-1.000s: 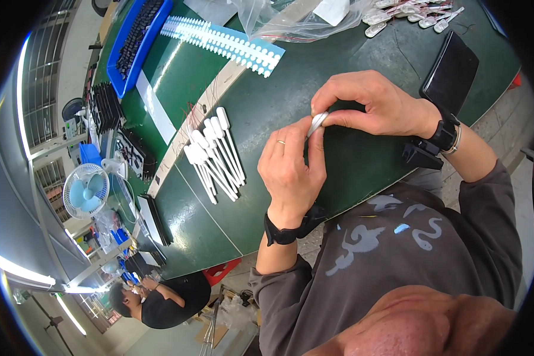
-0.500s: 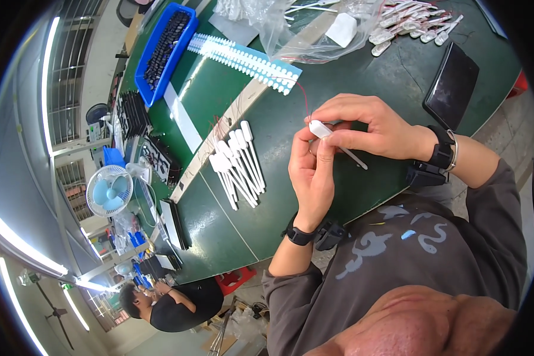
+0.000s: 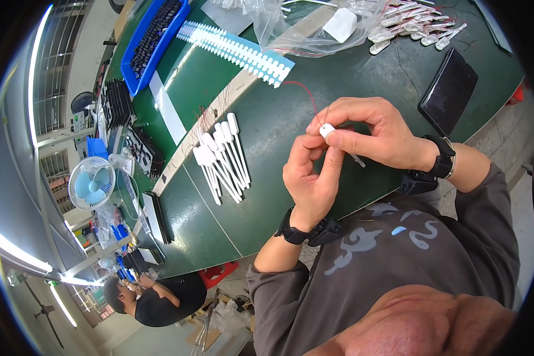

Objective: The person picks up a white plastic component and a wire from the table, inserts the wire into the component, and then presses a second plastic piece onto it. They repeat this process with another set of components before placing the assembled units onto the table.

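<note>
While both hands meet at frame centre, fingers pinch one small part.
Right hand (image 3: 381,133) and left hand (image 3: 310,178) grip a smooth white plastic piece (image 3: 327,130) with thin red wire (image 3: 307,97).

The row of stick-shaped parts (image 3: 222,157) lies on the table (image 3: 267,196) and serves as the landmark. Just right of it, above the table, the left hand (image 3: 311,175) and the right hand (image 3: 371,136) meet, pinching a small capsule-shaped part (image 3: 327,130) between them. Behind the row, farther from the person, lies a long strip of capped pieces (image 3: 237,52); a tray (image 3: 154,41) sits behind and left of the row. Far right of the row, a flat tablet (image 3: 449,90) lies on the table, with a heap of small parts (image 3: 418,29) behind it. A desk fan (image 3: 91,183) stands left of the row, off the table.
</note>
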Demonstrator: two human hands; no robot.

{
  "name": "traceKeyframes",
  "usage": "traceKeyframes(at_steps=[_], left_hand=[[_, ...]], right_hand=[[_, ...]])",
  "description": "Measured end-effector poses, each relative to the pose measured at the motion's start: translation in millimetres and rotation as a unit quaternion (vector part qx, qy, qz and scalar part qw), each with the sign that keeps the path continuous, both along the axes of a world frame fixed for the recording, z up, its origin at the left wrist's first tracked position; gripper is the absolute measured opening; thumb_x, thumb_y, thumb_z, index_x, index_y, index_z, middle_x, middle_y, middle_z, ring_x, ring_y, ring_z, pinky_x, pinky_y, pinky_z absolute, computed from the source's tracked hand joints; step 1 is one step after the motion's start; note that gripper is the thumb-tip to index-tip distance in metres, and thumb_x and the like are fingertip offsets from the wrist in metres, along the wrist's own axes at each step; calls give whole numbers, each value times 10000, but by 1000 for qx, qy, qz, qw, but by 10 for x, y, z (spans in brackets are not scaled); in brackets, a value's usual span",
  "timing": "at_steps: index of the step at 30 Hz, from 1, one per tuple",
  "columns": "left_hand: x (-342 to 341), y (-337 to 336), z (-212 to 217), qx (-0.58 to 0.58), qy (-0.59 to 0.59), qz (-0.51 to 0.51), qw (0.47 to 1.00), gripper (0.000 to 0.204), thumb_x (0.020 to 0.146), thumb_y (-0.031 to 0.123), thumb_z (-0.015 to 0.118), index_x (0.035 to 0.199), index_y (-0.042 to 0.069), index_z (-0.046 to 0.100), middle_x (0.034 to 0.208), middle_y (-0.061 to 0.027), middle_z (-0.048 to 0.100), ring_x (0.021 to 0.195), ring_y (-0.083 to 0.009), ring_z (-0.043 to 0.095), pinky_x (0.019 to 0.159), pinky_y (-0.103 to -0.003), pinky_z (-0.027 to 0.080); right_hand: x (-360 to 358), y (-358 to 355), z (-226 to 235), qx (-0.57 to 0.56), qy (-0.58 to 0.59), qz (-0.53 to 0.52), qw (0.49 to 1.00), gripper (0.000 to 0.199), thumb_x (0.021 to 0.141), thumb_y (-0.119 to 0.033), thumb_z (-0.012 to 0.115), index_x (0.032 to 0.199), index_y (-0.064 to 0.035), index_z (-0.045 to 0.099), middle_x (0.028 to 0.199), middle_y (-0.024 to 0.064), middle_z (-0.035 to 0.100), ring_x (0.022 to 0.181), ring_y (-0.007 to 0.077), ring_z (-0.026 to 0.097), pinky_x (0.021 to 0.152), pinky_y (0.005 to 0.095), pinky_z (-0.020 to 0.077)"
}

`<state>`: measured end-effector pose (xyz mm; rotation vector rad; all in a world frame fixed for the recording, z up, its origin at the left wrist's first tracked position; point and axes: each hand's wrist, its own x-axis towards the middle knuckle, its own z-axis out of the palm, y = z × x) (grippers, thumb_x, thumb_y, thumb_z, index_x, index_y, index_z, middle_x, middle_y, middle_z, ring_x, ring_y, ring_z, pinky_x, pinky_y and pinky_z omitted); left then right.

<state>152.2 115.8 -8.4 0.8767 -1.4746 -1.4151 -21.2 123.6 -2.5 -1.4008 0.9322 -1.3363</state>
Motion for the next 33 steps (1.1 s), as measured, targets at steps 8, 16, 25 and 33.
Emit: traceKeyframes(at_steps=[8, 16, 25, 33], left_hand=[[29, -196, 214, -48, -81, -31, 995, 188, 890, 1, 700, 1063, -27, 633, 866, -52, 680, 821, -95, 655, 740, -223, 510], [164, -314, 148, -98, -122, 55, 986, 157, 920, 36, 671, 1068, -17, 663, 778, -23, 635, 652, -74, 547, 579, -229, 456], [193, -424, 140, 170, 168, 79, 968, 325, 1002, 184, 602, 1274, 11, 562, 1078, -88, 649, 749, -83, 580, 634, -239, 489], [-109, -171, -25, 154, 22, -84, 984, 316, 1000, 160, 610, 1263, -9, 565, 1119, -87, 661, 878, -84, 618, 756, -237, 510]], right_hand=[[-76, -38, 196, 55, -5, -23, 998, 139, 900, -79, 693, 1023, -14, 704, 953, 69, 716, 882, 109, 654, 760, 251, 524], [-26, -36, 107, 16, 132, 10, 991, 155, 874, -84, 731, 1014, -22, 706, 903, 24, 701, 739, 71, 613, 646, 230, 485], [-10, -39, 198, 59, 107, -25, 992, 232, 891, -91, 720, 1114, -31, 706, 912, 23, 702, 779, 70, 634, 674, 215, 510], [-31, -118, -8, 89, -29, -72, 993, 246, 943, -94, 670, 1172, -6, 689, 944, 13, 693, 797, 49, 634, 641, 192, 500]])
